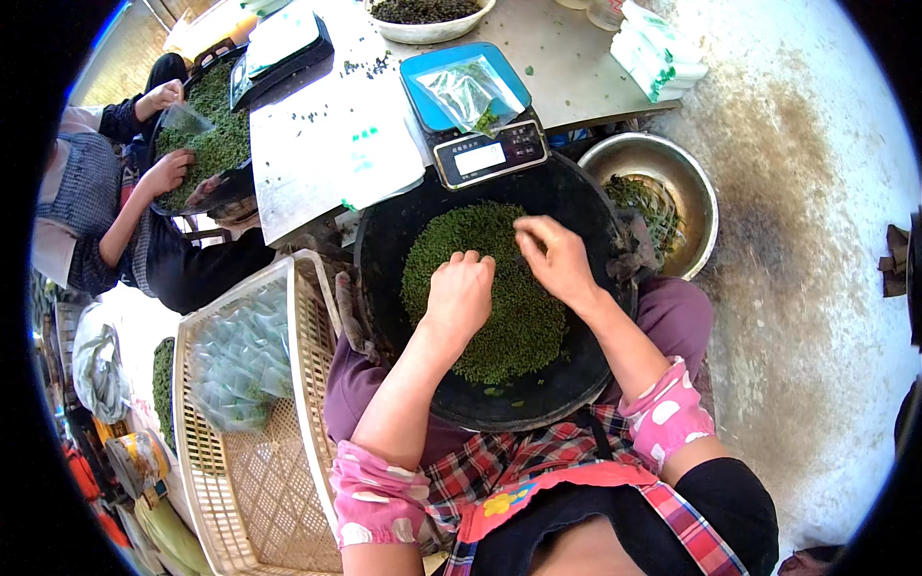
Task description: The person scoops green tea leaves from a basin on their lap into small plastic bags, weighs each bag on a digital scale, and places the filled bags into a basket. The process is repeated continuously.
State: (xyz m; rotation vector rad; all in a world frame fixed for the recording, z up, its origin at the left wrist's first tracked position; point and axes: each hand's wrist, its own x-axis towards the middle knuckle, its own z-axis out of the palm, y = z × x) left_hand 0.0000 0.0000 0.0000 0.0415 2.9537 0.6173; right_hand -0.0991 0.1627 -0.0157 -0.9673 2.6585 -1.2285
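Note:
A round black tray (567, 192) rests on my lap, heaped with small green leaves (509, 317). My left hand (461, 293) lies on the heap with its fingers curled into the leaves. My right hand (555, 257) hovers over the far side of the heap, fingers bent and pinching at the greens. Just beyond the tray sits a blue-topped digital scale (475, 115) with a clear plastic bag (466, 94) holding some green leaves on its pan.
A cream plastic crate (307, 384) with filled bags stands at my left. A metal bowl (696, 187) of stems sits at the right. On the table (567, 58) are a white bowl (427, 31) and bags. Another person (115, 206) at the left works a tray of greens.

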